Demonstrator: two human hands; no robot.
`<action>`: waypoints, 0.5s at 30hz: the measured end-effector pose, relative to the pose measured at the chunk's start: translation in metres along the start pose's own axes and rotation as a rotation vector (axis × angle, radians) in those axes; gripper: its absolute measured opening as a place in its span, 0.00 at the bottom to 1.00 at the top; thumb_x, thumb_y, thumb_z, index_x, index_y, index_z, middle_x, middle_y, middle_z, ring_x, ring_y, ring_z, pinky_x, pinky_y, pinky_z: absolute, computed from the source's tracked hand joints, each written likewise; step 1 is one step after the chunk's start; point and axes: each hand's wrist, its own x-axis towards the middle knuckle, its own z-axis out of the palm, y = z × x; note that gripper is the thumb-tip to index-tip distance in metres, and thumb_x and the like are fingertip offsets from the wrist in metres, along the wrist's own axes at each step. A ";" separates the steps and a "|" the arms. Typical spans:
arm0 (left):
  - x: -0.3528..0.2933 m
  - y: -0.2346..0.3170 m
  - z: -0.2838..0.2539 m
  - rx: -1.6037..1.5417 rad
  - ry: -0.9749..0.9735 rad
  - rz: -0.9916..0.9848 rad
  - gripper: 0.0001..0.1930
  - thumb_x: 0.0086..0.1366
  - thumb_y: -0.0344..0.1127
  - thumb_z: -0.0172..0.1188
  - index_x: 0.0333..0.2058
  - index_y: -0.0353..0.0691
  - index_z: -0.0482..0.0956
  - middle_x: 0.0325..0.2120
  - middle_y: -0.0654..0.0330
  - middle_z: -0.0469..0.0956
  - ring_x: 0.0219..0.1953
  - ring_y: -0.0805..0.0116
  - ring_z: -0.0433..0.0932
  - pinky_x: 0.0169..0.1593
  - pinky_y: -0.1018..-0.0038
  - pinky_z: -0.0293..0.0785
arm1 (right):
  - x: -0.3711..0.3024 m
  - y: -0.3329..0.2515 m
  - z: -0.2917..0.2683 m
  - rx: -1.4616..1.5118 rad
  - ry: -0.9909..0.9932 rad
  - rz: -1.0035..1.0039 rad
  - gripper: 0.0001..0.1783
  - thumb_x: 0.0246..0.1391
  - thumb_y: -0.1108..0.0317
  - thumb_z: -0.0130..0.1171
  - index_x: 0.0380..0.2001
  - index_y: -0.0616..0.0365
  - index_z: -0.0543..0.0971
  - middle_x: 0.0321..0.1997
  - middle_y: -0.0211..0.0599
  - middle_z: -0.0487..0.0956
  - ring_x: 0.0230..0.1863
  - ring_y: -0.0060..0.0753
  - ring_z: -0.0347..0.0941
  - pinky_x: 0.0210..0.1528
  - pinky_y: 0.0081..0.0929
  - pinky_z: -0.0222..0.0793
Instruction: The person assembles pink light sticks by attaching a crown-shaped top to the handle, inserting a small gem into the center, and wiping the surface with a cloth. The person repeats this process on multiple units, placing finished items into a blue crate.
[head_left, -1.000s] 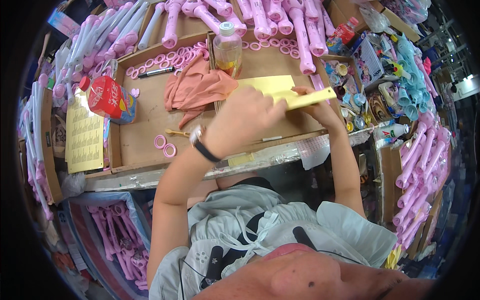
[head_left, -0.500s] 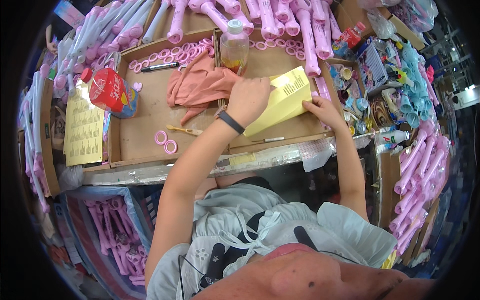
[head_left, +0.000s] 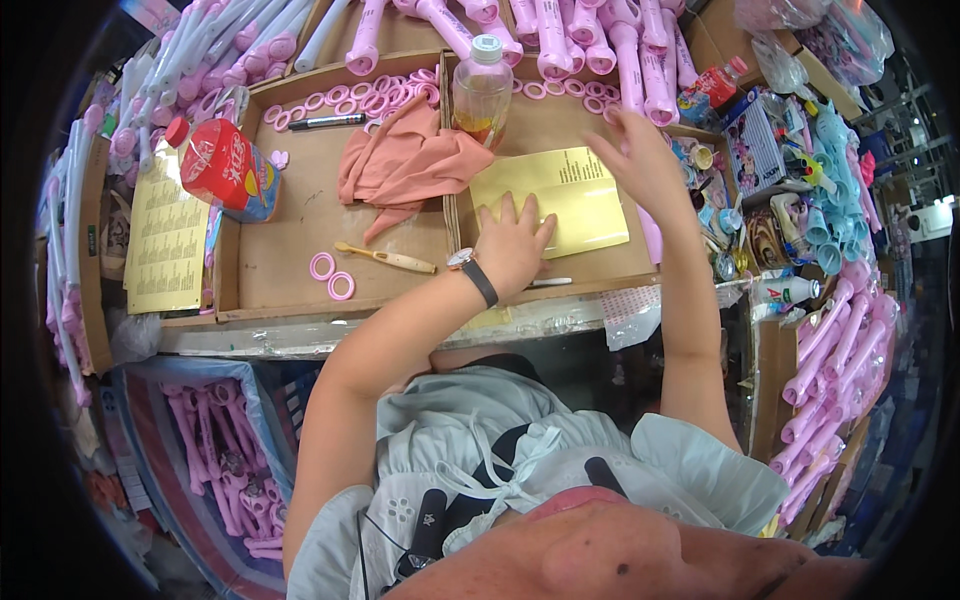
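The left hand (head_left: pixel 513 247) lies flat, fingers spread, pressing the near left corner of the yellow sheet (head_left: pixel 560 200), which rests in the right compartment of the cardboard tray (head_left: pixel 300 275) on the surface. The right hand (head_left: pixel 640 160) hovers open and empty over the sheet's far right edge, fingers loose, so the sheet lies between the two hands with its long axis running left to right. The left hand is the one touching it; a bottle (head_left: pixel 481 90) stands just beyond the sheet, a pink cloth (head_left: pixel 405 165) to its left.
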 end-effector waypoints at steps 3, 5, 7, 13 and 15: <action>-0.001 0.000 0.002 -0.019 0.013 0.020 0.34 0.54 0.54 0.59 0.58 0.49 0.63 0.58 0.47 0.59 0.59 0.42 0.58 0.51 0.43 0.61 | 0.049 -0.030 0.049 0.294 0.175 -0.268 0.48 0.43 0.52 0.67 0.60 0.69 0.56 0.56 0.55 0.67 0.58 0.44 0.66 0.58 0.32 0.61; -0.002 -0.002 0.004 -0.043 0.018 0.036 0.33 0.55 0.53 0.59 0.58 0.49 0.63 0.58 0.48 0.58 0.59 0.42 0.57 0.53 0.42 0.60 | 0.076 -0.047 0.084 0.366 0.190 -0.203 0.55 0.33 0.47 0.73 0.58 0.71 0.59 0.54 0.61 0.68 0.58 0.50 0.65 0.60 0.36 0.59; 0.000 -0.005 0.005 -0.066 0.027 0.050 0.32 0.56 0.51 0.58 0.58 0.49 0.64 0.58 0.48 0.58 0.60 0.41 0.56 0.54 0.40 0.58 | 0.089 -0.051 0.097 0.617 0.021 -0.083 0.54 0.32 0.47 0.73 0.57 0.70 0.60 0.53 0.59 0.69 0.56 0.48 0.67 0.58 0.35 0.62; 0.003 -0.007 0.007 -0.120 0.021 0.041 0.30 0.57 0.50 0.58 0.58 0.51 0.64 0.59 0.49 0.58 0.61 0.43 0.55 0.56 0.40 0.54 | 0.074 -0.050 0.057 0.670 0.171 -0.095 0.34 0.43 0.57 0.69 0.50 0.65 0.68 0.45 0.39 0.76 0.45 0.29 0.73 0.47 0.25 0.69; 0.003 -0.007 0.005 -0.116 0.053 0.039 0.29 0.56 0.50 0.58 0.56 0.50 0.65 0.57 0.50 0.60 0.59 0.45 0.57 0.56 0.43 0.55 | 0.053 -0.048 0.035 0.755 0.246 -0.265 0.34 0.41 0.57 0.70 0.49 0.65 0.70 0.45 0.40 0.76 0.45 0.30 0.73 0.48 0.27 0.68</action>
